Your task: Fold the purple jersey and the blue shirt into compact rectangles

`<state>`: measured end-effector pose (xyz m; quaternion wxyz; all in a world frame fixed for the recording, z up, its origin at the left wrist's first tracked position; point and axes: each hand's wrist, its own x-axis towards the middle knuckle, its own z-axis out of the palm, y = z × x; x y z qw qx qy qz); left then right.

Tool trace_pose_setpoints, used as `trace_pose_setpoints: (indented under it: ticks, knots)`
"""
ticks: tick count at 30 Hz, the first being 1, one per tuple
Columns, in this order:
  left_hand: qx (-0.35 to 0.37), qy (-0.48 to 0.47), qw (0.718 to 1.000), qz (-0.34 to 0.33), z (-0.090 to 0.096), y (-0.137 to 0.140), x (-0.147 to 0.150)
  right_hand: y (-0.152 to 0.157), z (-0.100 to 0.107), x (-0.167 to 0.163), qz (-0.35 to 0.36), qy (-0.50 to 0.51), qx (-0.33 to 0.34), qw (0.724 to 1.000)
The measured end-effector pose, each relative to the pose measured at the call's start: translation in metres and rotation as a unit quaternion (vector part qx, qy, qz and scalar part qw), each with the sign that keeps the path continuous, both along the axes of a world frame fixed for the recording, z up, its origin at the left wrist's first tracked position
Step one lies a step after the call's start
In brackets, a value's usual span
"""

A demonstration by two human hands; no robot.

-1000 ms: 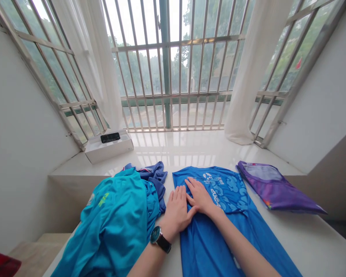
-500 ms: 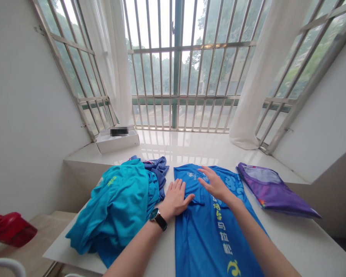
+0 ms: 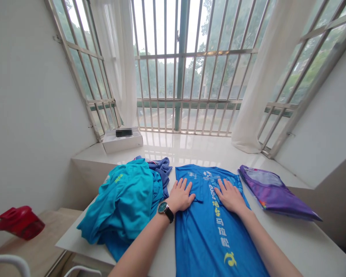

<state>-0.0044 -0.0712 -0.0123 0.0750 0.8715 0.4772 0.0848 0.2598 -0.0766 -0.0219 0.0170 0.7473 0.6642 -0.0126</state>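
A blue T-shirt (image 3: 198,234) with white and yellow lettering lies spread on the white table, its sides folded inward near the top. My left hand (image 3: 181,195) rests flat on its left edge, fingers spread; a black-strapped watch (image 3: 165,210) is on that wrist. On the right part of the shirt my right hand (image 3: 231,195) lies palm down with fingers apart. Left of the shirt is a crumpled heap of turquoise clothing (image 3: 129,204), with a darker blue-purple garment (image 3: 163,169) behind it. A folded purple garment (image 3: 276,196) lies to the right.
Behind the white table (image 3: 302,246) runs a glossy window sill (image 3: 187,148) with a white box (image 3: 123,142) at its left. White curtains (image 3: 250,111) hang before the barred window. A red object (image 3: 20,222) sits low at the far left, near a white curved rail (image 3: 11,261).
My right hand has come down and to the right from above the shirt and now lies flat on it. My left hand stays on the left edge. The view has shifted slightly.
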Motion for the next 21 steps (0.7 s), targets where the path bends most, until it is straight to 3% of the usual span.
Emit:
trace_pose_setpoints:
  ticks: [6,21]
  knots:
    - [-0.046,0.027,0.999,0.001,0.013,0.025,-0.011,0.014,0.004,-0.007,-0.015,0.008,0.003,1.000]
    - [-0.032,0.016,0.999,-0.005,0.006,0.049,-0.012,0.031,-0.003,-0.005,-0.044,0.024,0.012,0.999]
